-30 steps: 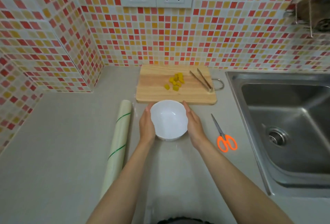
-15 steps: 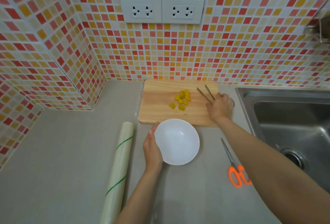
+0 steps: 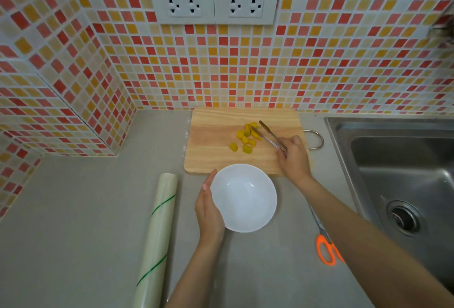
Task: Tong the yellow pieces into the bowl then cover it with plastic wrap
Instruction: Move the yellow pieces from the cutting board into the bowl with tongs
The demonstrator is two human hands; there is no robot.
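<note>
The right hand (image 3: 293, 156) is pinching the tongs (image 3: 269, 136) over the yellow pieces (image 3: 245, 138) on the board (image 3: 213, 145). The left hand (image 3: 208, 209), fingers straight, is touching the bowl (image 3: 243, 197) by the board's near edge.

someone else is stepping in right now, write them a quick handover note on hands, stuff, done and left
Left hand: flat against the left side of the white bowl, steadying it.
Right hand: grips the metal tongs, tips open at the yellow pieces.
Pieces all sit on the cutting board; the bowl is empty, on the counter in front of the board. Plastic wrap roll lies left of the bowl, scissors to its right.
Done: tongs picked up.
Left: move every piece into the bowl, then wrap it.
</note>
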